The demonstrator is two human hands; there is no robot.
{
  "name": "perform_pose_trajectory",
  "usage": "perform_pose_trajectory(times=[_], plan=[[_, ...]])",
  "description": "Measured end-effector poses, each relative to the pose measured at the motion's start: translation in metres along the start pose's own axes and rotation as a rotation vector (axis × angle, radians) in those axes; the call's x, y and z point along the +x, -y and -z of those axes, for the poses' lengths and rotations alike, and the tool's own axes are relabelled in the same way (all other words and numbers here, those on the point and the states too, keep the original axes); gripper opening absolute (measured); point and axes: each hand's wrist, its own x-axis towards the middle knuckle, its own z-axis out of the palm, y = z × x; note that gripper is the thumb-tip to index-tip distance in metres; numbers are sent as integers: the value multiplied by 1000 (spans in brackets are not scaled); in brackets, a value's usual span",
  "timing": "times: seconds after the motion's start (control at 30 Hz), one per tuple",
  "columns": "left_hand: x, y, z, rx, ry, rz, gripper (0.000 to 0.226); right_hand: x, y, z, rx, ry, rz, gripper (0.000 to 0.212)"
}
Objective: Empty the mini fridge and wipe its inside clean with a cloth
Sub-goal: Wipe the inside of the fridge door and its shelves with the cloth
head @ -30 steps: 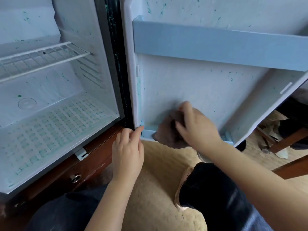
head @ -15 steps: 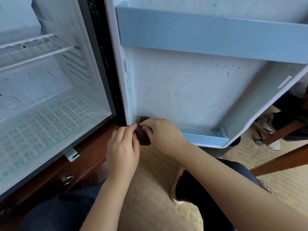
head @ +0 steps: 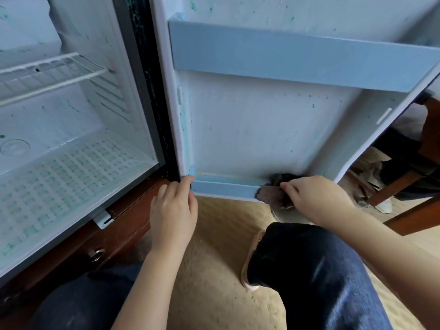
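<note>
The mini fridge [head: 71, 144] stands open on the left, its white inside speckled with green stains. Its door [head: 262, 120] swings out to the right and carries two pale blue shelf rails. My right hand [head: 314, 196] grips a brown cloth [head: 273, 191] draped over the right end of the lower door rail [head: 226, 185]. My left hand [head: 173, 208] holds the rail's left corner, thumb on top of the edge.
A wire shelf [head: 52, 72] sits high inside the fridge. The fridge rests on a dark wooden cabinet [head: 112, 229] with a keyhole. My knees and a shoe [head: 252, 263] are on the tan carpet below. Wooden furniture legs [head: 404, 186] stand at the right.
My right hand has slid the cloth along the lower door rail from its left corner to its right end. My left hand has stayed at the left corner.
</note>
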Motion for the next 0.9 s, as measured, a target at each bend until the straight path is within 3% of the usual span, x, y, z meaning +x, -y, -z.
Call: perform_pose_trajectory(times=[0.07,0.17,0.33,0.43,0.57,0.67,0.83,0.9], plan=[[0,0,-1,-53,-7,14,26,-1,14,-5,6,-58,15,48],[-1,0,0,-90,-18,28,26,1,41,-18,217,-162,164,37],[0,1,0,-122,-39,44,20,20,106,-18,359,-86,368,36],[0,4,2,-140,-53,55,19,31,141,-14,386,-62,387,43],[1,8,3,-149,-64,54,18,24,139,-15,484,-154,378,43],[3,9,5,-132,-45,47,20,10,125,-5,366,-154,460,32],[4,11,7,-122,-32,29,19,-6,57,3,161,-123,129,32],[6,11,6,-125,-27,31,16,-12,27,-5,235,-239,-9,33]])
